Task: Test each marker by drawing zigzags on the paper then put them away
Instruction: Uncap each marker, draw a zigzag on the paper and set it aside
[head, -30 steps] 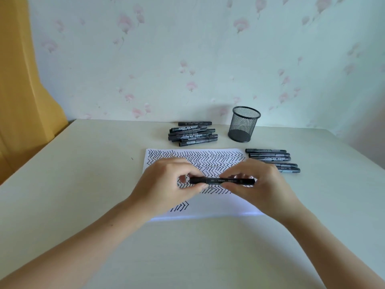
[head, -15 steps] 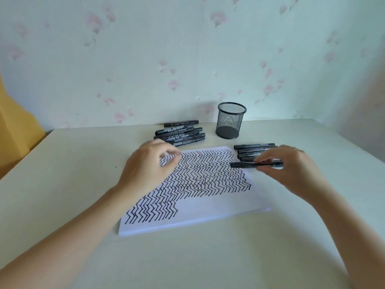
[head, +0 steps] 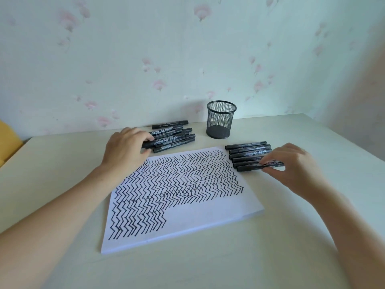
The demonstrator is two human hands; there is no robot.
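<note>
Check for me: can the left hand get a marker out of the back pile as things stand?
Probably yes. The left hand is already at the back pile of markers, its fingers curled round the nearest marker at the pile's front edge. Nothing lies over that marker, and the mesh pen cup stands clear to the right.

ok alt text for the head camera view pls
Two bare hands work over a zigzag-covered paper: the left hand grips a marker in the far pile, the right hand pinches the nearest marker of a row beside a mesh cup.
</note>
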